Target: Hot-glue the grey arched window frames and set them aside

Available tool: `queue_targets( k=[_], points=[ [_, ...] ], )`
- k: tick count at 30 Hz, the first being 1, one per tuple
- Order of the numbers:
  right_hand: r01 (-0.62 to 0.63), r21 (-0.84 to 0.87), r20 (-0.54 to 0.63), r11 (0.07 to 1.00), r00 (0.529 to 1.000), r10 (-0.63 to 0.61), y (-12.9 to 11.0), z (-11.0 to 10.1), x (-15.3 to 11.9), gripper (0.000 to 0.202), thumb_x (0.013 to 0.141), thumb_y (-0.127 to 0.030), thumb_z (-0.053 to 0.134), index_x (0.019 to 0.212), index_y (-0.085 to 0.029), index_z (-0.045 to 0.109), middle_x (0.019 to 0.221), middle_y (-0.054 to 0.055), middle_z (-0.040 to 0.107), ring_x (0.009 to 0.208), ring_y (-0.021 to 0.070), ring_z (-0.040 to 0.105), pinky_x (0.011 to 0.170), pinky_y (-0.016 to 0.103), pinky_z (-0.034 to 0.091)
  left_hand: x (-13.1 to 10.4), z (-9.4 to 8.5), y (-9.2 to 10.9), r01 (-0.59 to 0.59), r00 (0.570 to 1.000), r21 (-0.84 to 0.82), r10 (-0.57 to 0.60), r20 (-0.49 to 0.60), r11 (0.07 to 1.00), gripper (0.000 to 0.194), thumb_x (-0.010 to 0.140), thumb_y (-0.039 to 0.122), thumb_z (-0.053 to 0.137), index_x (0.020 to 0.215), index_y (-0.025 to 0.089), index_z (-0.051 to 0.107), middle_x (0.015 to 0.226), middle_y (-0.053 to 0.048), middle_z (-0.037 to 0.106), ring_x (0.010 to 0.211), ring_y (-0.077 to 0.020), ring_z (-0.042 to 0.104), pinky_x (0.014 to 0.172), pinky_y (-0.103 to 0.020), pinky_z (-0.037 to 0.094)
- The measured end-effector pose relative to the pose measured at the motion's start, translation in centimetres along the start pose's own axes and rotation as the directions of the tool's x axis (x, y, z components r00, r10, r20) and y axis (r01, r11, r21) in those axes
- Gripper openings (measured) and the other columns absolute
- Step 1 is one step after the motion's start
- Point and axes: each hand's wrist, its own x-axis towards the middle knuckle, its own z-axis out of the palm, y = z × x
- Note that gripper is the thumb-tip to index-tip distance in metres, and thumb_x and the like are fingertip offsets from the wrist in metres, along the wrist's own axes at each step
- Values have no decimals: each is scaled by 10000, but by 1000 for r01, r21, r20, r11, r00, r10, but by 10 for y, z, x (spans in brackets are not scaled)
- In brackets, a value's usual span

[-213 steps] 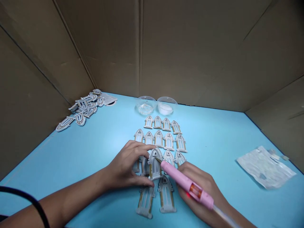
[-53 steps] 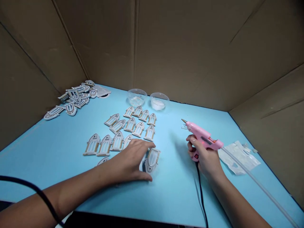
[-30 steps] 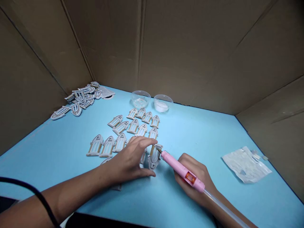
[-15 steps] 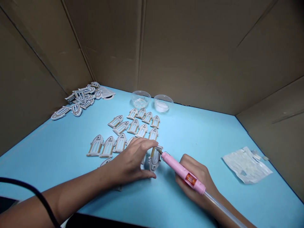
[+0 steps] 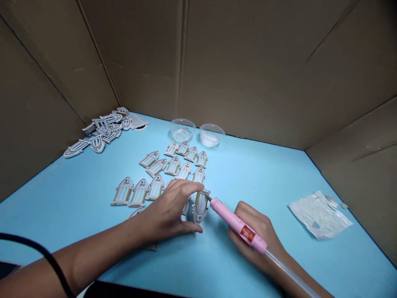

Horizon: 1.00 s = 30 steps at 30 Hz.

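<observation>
Pinching left hand (image 5: 174, 208): clamped on one window piece (image 5: 201, 207), forefinger at its upper end and thumb at its lower end, the other fingers behind
Held window piece: stood on end between finger and thumb, arched top down and flat base up, in front of the laid-out rows
Right hand (image 5: 261, 227): wrapped around a pink glue gun (image 5: 228, 216), whose handle is hidden by the hand
Nozzle (image 5: 208, 198): aimed at the base end of the held piece; whether it touches, I cannot tell
Glue stick (image 5: 288, 271): clear, running out of the gun's rear toward the bottom edge
Laid-out pieces (image 5: 173, 165): white and gold arched windows in uneven rows, some partly covered by the left hand and forearm
Pile (image 5: 107, 127): more such pieces, heaped at the far left against the cardboard wall (image 5: 248, 74)
Two clear bowls (image 5: 182, 124): side by side behind the rows, the right one holding something white
Packet (image 5: 321, 217): whitish and crumpled, well to the right on the blue tabletop (image 5: 254, 169)
Black cable (image 5: 34, 244): curving across the left forearm
</observation>
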Motion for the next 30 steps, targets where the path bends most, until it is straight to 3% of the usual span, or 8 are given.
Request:
queue_targets(
  k=[5, 8, 13, 15, 18, 22, 26, 30],
  points=[
    [-62, 84, 23, 995, 998, 60, -1, -2, 3, 235, 845, -85, 526, 717, -226, 389, 677, -27, 450, 536, 101, 453, 493, 225, 327, 0, -1, 0, 15, 1000, -3, -15, 5, 1000, 782, 881, 490, 794, 1477, 277, 335, 1377, -135, 601, 1268, -326, 577, 1060, -517, 471],
    [-291, 255, 112, 922, 956, 271, -1, -6, 3, 198, 871, -162, 548, 707, -222, 454, 671, -19, 489, 548, 114, 483, 507, 238, 366, 0, -2, 0, 6, 1000, -23, -6, -18, 1000, 800, 872, 471, 810, 1482, 282, 328, 1383, -127, 596, 1279, -315, 572, 1071, -504, 468],
    [-760, 416, 427, 500, 649, 630, 13, -11, 3, 263, 830, -471, 680, 812, -211, 641, 564, -21, 517, 488, 132, 439, 447, 255, 328, 2, -4, 2, 7, 998, -56, -11, -60, 998, 822, 842, 452, 843, 1467, 283, 337, 1372, -114, 600, 1275, -299, 580, 1074, -481, 469],
    [-814, 502, 442, 294, 533, 722, 22, -13, 7, 357, 780, -547, 720, 803, -198, 648, 549, -14, 528, 448, 112, 399, 415, 242, 261, 2, -3, 1, 54, 996, -50, -57, -70, 997, 838, 811, 475, 865, 1451, 284, 360, 1364, -107, 602, 1271, -299, 585, 1067, -464, 477],
    [-706, 698, 303, 117, 440, 845, 37, -15, 18, 420, 726, -569, 778, 807, -178, 647, 564, -16, 533, 437, 84, 388, 416, 227, 241, 0, 2, 1, 152, 984, -61, -157, -87, 986, 880, 736, 532, 903, 1414, 282, 403, 1346, -95, 601, 1254, -306, 593, 1043, -442, 493],
    [-638, 765, 280, 80, 443, 852, 45, -17, 24, 436, 709, -548, 825, 817, -159, 663, 588, -9, 556, 442, 73, 417, 431, 216, 270, -2, 9, 4, 195, 975, -49, -189, 114, 980, 912, 670, 593, 923, 1372, 261, 443, 1291, -100, 625, 1177, -322, 610, 997, -454, 497],
    [-618, 781, 270, 87, 460, 846, 41, -19, 23, 421, 707, -530, 841, 813, -160, 669, 596, -11, 564, 437, 69, 426, 418, 207, 267, 0, 12, 10, 123, 889, 56, -135, 438, 991, 902, 710, 597, 895, 1405, 209, 473, 1254, -136, 644, 1173, -369, 585, 1015, -519, 437],
    [-604, 792, 260, 88, 464, 847, 37, -20, 25, 424, 686, -522, 858, 801, -159, 672, 601, -10, 571, 429, 60, 422, 415, 204, 283, 4, 12, 12, -3, 848, 79, -40, 529, 997, 973, 710, 684, 848, 1476, 226, 462, 1416, -154, 591, 1307, -423, 497, 1099, -567, 330]
  ],
)
